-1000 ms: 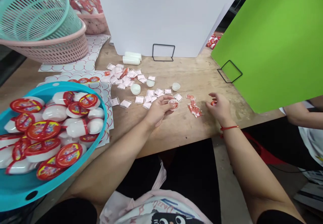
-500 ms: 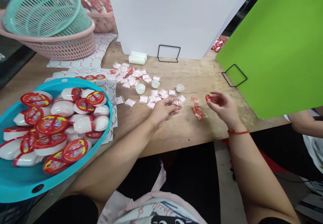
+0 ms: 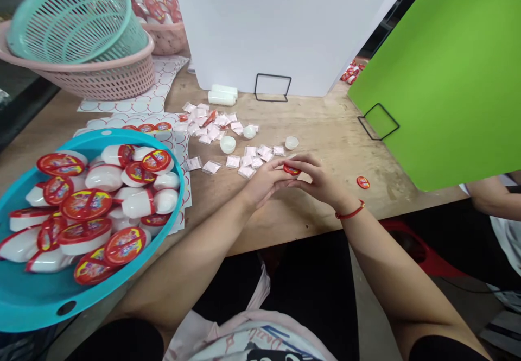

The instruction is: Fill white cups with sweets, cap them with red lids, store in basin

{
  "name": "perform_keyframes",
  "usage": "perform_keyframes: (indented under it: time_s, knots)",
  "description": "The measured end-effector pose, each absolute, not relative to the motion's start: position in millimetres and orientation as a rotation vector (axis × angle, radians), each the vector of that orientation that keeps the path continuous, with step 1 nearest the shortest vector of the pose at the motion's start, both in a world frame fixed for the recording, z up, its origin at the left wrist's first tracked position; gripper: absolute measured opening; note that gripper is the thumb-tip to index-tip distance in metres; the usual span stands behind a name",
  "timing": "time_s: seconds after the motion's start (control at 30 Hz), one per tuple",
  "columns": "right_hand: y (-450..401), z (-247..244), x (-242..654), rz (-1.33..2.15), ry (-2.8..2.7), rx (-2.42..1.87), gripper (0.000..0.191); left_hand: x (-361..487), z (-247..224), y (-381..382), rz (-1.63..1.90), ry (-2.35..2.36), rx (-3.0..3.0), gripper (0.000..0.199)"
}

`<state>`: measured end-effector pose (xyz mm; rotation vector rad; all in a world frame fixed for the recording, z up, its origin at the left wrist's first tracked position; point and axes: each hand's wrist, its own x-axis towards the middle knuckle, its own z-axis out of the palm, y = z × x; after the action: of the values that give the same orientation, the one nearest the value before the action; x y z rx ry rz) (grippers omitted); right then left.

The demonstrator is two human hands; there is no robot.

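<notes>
Both hands meet over the wooden table. My left hand (image 3: 264, 183) is closed round a small cup, mostly hidden by the fingers. A round red lid (image 3: 291, 170) lies on top of that cup, and my right hand (image 3: 315, 179) grips it from the right with curved fingers. Just beyond the hands lie small pale packets (image 3: 246, 160), with more of them in a pile (image 3: 211, 125) further back. Clear empty cups (image 3: 227, 144) stand among and beside the packets. Another red disc (image 3: 363, 182) lies flat on the table to the right of my right hand.
A blue basin (image 3: 81, 309) of red-lidded white cups sits at the left, over printed sheets (image 3: 179, 149). Stacked baskets (image 3: 101, 81) stand behind it. White (image 3: 268, 30) and green (image 3: 456, 89) boards rise at the back and right. At the right edge shows another person's arm (image 3: 494, 198).
My right hand has moved left with the red lid and met my left hand at the cup. The small red packets are no longer visible. A red disc now shows on the table at right.
</notes>
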<state>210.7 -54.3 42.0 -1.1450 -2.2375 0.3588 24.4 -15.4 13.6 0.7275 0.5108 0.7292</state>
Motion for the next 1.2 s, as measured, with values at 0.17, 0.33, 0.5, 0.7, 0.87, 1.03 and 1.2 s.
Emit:
perform_keyframes:
  time_s: [0.17,0.33,0.5,0.7,0.87,1.03,1.2]
  knots:
    - [-56,40,221,0.366,-2.162,-1.165,0.046,21,14,-16,0.687,0.457,0.692,0.073]
    - [-61,40,217,0.271,-2.197,-1.278,0.038,23,7,-15,0.706,0.450,0.698,0.063]
    - [-65,36,203,0.131,-2.085,-1.362,0.035,24,7,-15,0.758,0.412,0.714,0.048]
    - [-68,27,186,0.267,-1.732,-1.358,0.029,22,12,-14,0.785,0.339,0.778,0.053]
    - [-68,26,174,0.495,-1.468,-1.363,0.039,19,14,-11,0.795,0.451,1.025,0.059]
    - [-66,30,172,0.537,-1.464,-1.389,0.043,15,16,-7,0.918,0.572,1.180,0.045]
    - [-67,33,167,0.422,-1.534,-1.496,0.046,17,18,-11,0.941,0.547,1.081,0.044]
